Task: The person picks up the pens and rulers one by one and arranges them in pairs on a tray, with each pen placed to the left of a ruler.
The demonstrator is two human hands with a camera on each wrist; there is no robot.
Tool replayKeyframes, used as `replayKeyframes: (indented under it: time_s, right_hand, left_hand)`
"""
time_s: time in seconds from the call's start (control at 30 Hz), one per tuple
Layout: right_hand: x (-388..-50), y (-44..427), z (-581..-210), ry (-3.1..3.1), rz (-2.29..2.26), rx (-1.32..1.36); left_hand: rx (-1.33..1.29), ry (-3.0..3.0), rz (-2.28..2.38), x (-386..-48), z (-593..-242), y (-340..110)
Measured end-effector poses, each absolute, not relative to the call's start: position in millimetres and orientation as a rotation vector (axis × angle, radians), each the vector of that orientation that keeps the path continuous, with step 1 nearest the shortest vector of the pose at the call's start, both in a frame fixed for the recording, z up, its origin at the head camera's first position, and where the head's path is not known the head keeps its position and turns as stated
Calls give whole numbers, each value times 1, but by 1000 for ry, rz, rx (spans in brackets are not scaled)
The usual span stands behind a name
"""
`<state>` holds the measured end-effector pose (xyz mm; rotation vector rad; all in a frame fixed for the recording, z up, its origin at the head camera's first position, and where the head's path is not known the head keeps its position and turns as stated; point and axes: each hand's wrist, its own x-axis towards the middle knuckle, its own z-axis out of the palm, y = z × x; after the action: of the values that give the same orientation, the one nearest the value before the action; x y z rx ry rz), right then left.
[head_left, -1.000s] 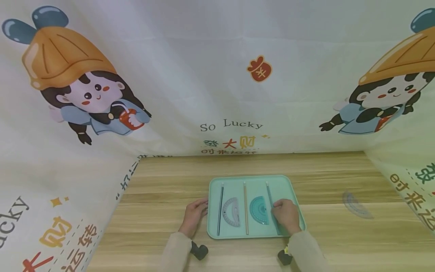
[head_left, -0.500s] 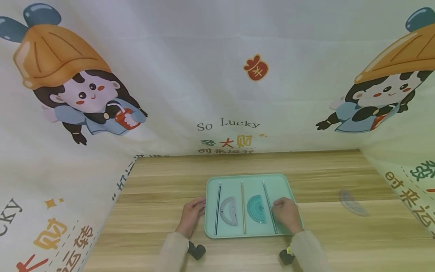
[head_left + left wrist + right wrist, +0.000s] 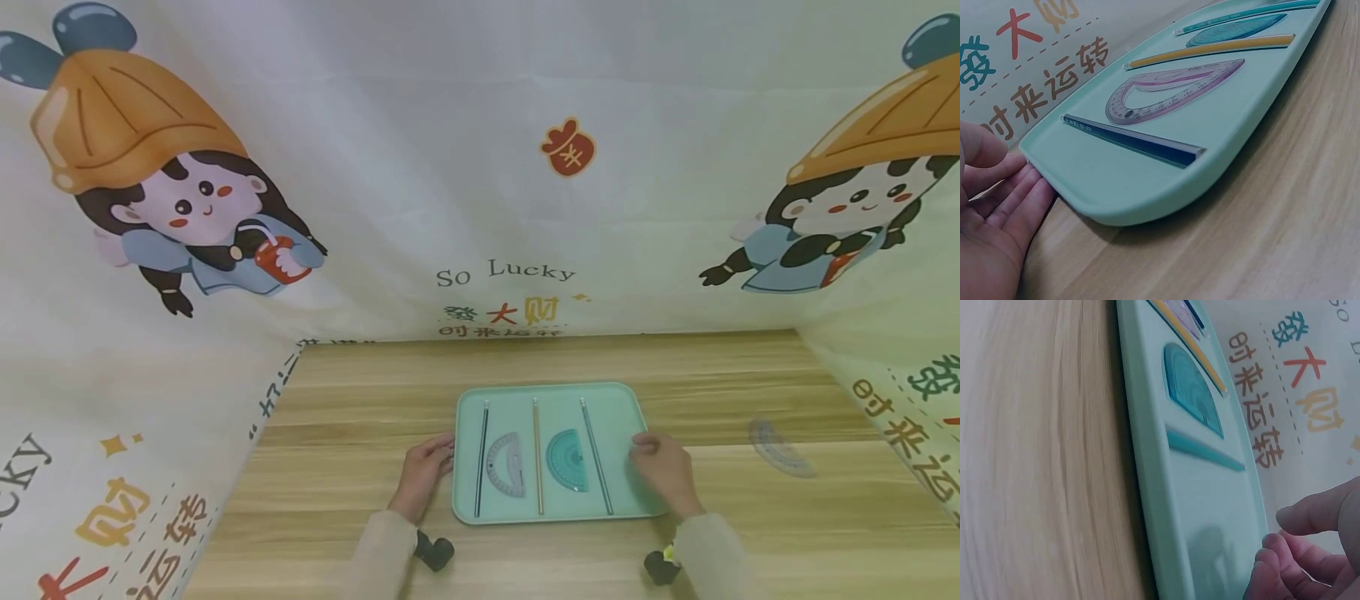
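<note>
A mint-green tray [image 3: 618, 404] lies on the table. On it, from left to right, are a dark pencil [image 3: 482, 467], a clear purple-tinted protractor [image 3: 1124, 103], a yellow pencil [image 3: 537, 454], a teal protractor [image 3: 567, 460] and a teal pencil [image 3: 597, 454]. My left hand [image 3: 422, 473] rests at the tray's left edge, its extended fingers [image 3: 1019, 200] touching the rim, thumb raised. Over the tray's right rim hovers my right hand [image 3: 666, 468]. Its thumb and loosely bent fingers [image 3: 1279, 553] stand apart, with nothing between them.
Another clear protractor [image 3: 780, 450] lies on the wooden table [image 3: 375, 375] to the right of the tray. Printed cloth [image 3: 480, 167] walls off the back and both sides.
My right hand has left the teal pencil and moved right to the tray's rim. The pencil stays lying on the tray. My left hand keeps its place at the left edge.
</note>
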<state>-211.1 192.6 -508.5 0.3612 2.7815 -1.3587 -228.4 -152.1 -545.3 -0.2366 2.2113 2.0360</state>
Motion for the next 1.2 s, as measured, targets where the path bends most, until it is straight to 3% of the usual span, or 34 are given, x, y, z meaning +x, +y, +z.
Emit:
replayKeyframes:
  time_s: [1.2]
  right_hand:
    - [-199,324,-522,2875,-1251,754]
  left_hand:
    - [-266,2239,2001,-229,-545,-151]
